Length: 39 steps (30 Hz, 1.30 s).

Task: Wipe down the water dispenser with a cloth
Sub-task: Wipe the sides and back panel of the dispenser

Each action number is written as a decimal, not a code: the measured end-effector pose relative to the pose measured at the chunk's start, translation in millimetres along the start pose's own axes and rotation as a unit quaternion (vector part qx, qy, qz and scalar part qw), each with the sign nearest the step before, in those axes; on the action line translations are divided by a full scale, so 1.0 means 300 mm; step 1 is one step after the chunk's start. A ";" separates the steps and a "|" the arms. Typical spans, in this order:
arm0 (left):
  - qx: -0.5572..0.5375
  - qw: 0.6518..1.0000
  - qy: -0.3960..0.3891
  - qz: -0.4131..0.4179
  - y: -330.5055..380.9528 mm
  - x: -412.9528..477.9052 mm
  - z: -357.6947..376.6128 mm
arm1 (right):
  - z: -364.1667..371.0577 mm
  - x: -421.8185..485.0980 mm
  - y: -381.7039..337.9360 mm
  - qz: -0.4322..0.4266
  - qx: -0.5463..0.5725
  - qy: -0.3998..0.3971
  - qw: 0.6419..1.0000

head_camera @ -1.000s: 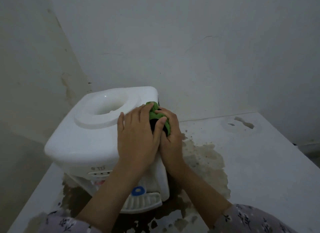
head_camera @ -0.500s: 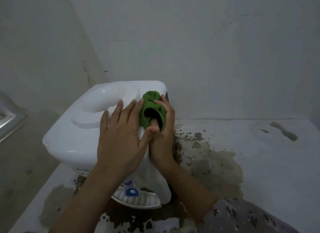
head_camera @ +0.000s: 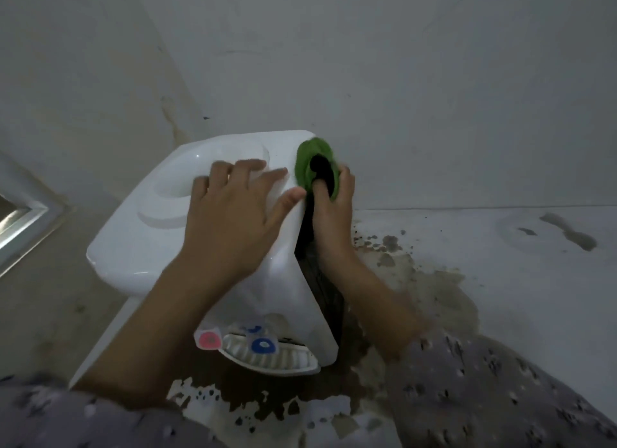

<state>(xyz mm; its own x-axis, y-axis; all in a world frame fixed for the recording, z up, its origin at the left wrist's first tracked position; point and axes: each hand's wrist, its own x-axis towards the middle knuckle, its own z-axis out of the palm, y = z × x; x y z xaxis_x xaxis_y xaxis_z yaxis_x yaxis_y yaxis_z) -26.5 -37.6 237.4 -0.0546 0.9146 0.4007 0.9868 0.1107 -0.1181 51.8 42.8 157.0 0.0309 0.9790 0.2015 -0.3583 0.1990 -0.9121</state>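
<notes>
Stained white desk in a bare corner carries the water dispenser. Your left grip lies released, fingers spread flat on its top. Your right grip clutches the green cloth at the far right top corner, nearest the dark right side that runs down toward you.

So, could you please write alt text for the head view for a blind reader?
A person's right hand presses a green cloth against the upper back corner of a white water dispenser; the left hand rests flat on top.
</notes>
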 end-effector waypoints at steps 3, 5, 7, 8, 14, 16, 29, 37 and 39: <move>0.022 1.000 0.002 0.016 -0.015 0.048 0.011 | -0.034 -0.214 0.027 -0.059 0.024 -0.016 0.998; 0.009 1.000 -0.017 0.015 -0.013 0.054 0.027 | -0.059 -0.360 0.063 -0.099 0.032 -0.039 0.994; -0.014 0.999 -0.039 0.003 -0.015 0.050 0.042 | -0.083 -0.473 0.152 -0.146 -0.018 -0.045 0.988; -0.022 0.999 -0.041 0.002 -0.019 0.047 0.046 | -0.095 -0.514 0.206 -0.157 -0.048 -0.038 0.986; -0.015 0.998 -0.052 0.023 -0.033 0.043 0.039 | -0.093 -0.498 0.265 -0.170 -0.061 -0.003 0.984; -0.018 0.998 -0.052 0.028 -0.041 0.036 0.036 | -0.066 -0.435 0.189 -0.229 -0.053 -0.014 0.972; -0.143 0.987 -0.059 0.053 -0.089 0.021 -0.001 | -0.061 -0.369 0.133 -0.309 -0.100 -0.044 0.945; -0.310 0.936 0.022 0.163 -0.121 -0.118 -0.062 | -0.011 -0.302 0.011 -0.458 -0.204 -0.105 0.859; -0.285 0.938 0.017 0.198 -0.126 -0.146 -0.047 | -0.012 -0.317 0.041 -0.471 -0.177 -0.087 0.860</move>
<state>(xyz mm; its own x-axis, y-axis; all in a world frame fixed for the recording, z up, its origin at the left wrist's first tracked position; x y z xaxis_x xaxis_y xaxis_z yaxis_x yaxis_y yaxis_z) -59.3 -87.3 237.2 0.3279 0.8262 0.4582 0.8510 -0.4689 0.2366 47.8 -47.7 125.4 0.0002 0.3605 0.9328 0.0568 0.9313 -0.3599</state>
